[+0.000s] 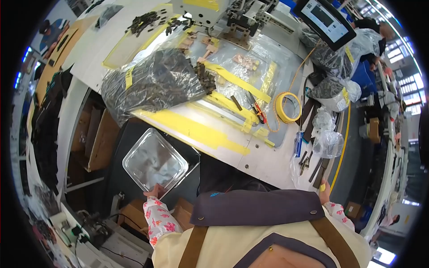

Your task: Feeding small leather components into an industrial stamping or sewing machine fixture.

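Below the table's left front edge is a shiny rectangular metal tray (149, 156) with rounded corners. My left hand (155, 191) grips the tray by its near corner. At the table's right edge, beside the ends of some dark flat strips (318, 175), my right hand (325, 193) shows only in part. Something small and yellow is on its fingers, and I cannot make out how the fingers are closed. A large clear bag of dark small parts (154, 80) lies on the table beyond the tray, its open end spilling dark pieces (205, 77).
A yellow tape roll (287, 107), a red cutter knife (258, 112) and a blue-handled screwdriver (298, 145) lie on the table (272, 165). Behind them stand a metal machine (243, 20) and a screen (325, 22). Cardboard boxes (134, 214) are under the tray. People work farther off.
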The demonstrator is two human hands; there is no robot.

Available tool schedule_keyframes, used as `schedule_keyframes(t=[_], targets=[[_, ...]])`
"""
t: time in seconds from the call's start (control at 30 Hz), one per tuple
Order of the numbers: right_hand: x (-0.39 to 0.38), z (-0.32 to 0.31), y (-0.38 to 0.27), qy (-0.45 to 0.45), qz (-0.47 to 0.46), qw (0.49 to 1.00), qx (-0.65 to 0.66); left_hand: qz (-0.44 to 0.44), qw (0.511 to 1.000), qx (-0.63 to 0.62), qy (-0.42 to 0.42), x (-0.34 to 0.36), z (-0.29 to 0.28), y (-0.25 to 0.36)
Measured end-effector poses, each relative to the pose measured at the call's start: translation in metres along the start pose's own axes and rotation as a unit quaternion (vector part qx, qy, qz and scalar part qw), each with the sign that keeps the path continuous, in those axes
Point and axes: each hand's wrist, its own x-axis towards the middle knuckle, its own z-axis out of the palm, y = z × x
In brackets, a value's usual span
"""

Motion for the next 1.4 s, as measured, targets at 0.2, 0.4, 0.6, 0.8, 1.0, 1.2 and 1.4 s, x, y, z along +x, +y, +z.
schedule_keyframes(t=[0.2, 0.4, 0.6, 0.8, 1.0, 1.2, 1.4], targets=[[0.013, 0.026, -0.012, 0.097, 0.011, 0.990, -0.102, 0.018, 0.992, 0.097, -0.075, 0.002, -0.036, 0.029], [0.005, 0.043, -0.004, 0.249, 0.019, 0.959, -0.135, 0.089, 0.984, 0.151, -0.027, 0.005, -0.116, 0.120], [-0.008, 0.049, -0.024, 0.380, 0.072, 0.882, -0.268, 0.166, 0.970, 0.178, -0.027, 0.094, -0.118, 0.233], [0.003, 0.136, -0.184, 0.455, -0.022, 0.827, -0.329, 0.215, 0.944, 0.239, -0.079, 0.223, -0.101, 0.313], [0.033, 0.294, -0.337, 0.210, -0.180, 0.922, -0.272, 0.270, 0.906, 0.302, -0.124, 0.297, -0.115, 0.356], [0.051, 0.341, -0.359, 0.200, -0.254, 0.885, -0.337, 0.335, 0.860, 0.359, -0.141, 0.323, -0.145, 0.364], [0.067, 0.331, -0.351, 0.174, -0.237, 0.911, -0.290, 0.398, 0.824, 0.390, -0.099, 0.326, -0.181, 0.396]])
